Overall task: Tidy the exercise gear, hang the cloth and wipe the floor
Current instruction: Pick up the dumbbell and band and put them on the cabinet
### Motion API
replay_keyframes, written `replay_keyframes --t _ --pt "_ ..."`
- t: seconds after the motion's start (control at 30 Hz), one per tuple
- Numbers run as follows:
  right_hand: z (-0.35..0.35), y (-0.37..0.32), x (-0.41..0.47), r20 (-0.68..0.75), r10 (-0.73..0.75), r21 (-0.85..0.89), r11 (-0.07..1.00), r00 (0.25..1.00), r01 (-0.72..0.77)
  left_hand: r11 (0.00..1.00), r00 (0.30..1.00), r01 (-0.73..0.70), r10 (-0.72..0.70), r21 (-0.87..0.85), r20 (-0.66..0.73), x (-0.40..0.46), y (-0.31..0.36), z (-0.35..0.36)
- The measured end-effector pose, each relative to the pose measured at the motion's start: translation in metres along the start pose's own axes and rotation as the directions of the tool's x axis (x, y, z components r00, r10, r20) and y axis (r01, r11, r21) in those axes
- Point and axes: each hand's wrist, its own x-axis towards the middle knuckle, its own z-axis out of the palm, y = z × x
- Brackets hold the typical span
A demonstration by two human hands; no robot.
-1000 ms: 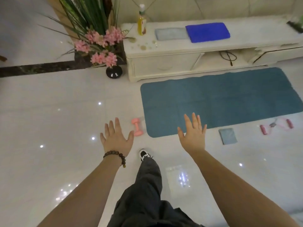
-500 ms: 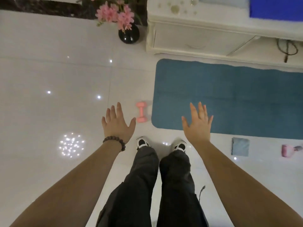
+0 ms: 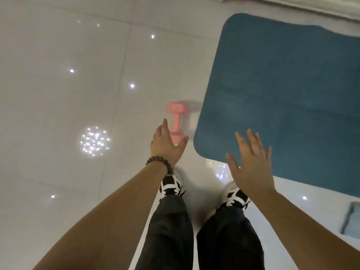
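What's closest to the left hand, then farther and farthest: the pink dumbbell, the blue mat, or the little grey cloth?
From the left hand:
1. Pink dumbbell, right at its fingertips, just ahead.
2. Blue mat, off to the right.
3. Grey cloth, far right at the picture's edge.

Your left hand (image 3: 166, 145) has a clear run at the pink dumbbell (image 3: 177, 121), nothing between them. Bare white floor (image 3: 78, 106) on its left; the blue mat (image 3: 282, 94) edge crowds its right, narrow gap there.
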Motion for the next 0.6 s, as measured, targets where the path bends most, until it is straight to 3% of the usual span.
replay_keyframes --t 0.17,0.27,0.33,0.43,0.6 --pt "0.066 0.042 0.038 -0.011 -0.03 0.018 0.999 0.999 0.03 0.975 0.996 0.087 -0.083 -0.206 0.027 0.082 -0.02 0.068" --pt "0.09 0.056 0.049 -0.019 -0.033 0.037 0.999 0.999 0.034 0.982 0.995 0.1 -0.099 -0.16 0.015 0.114 -0.031 0.091" --pt "0.101 0.063 0.055 0.002 -0.041 0.047 0.998 0.999 0.041 0.982 0.993 0.116 -0.114 -0.15 0.016 0.13 -0.036 0.095" --pt "0.112 0.07 0.061 0.056 -0.028 0.077 0.997 0.998 0.024 0.949 0.989 0.146 -0.138 -0.28 0.05 0.146 -0.041 0.094" --pt "0.102 0.06 0.061 0.046 -0.028 0.127 0.992 0.999 0.022 0.913 0.982 0.18 -0.148 -0.367 0.114 0.119 -0.029 0.077"
